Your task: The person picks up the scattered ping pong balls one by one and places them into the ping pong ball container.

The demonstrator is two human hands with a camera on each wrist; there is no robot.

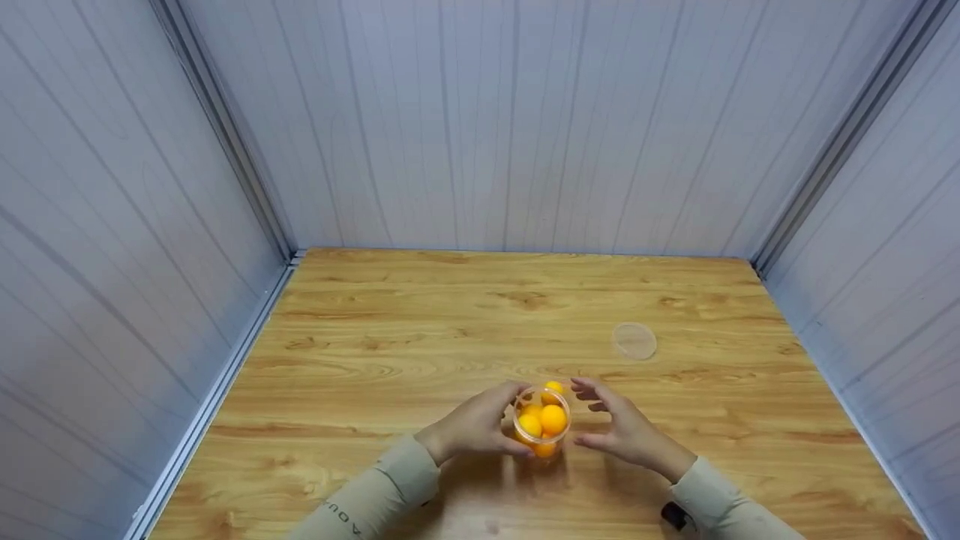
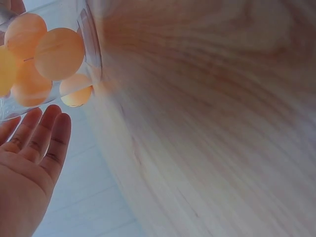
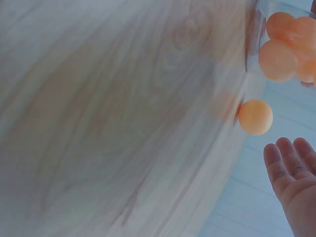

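Orange ping-pong balls fill the clear cup near the tabletop's front edge. My left hand grips it; my right hand hovers beside, fingers relaxed. The lid likely needs fetching next.

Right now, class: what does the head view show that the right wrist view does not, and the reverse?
Only the head view shows the clear lid lying apart on the wooden table, the left hand against the cup, and both sleeves. Only the right wrist view shows the right hand's straight fingers from beneath. Both show the clear cup of orange balls, one ball outside it, and the right hand.
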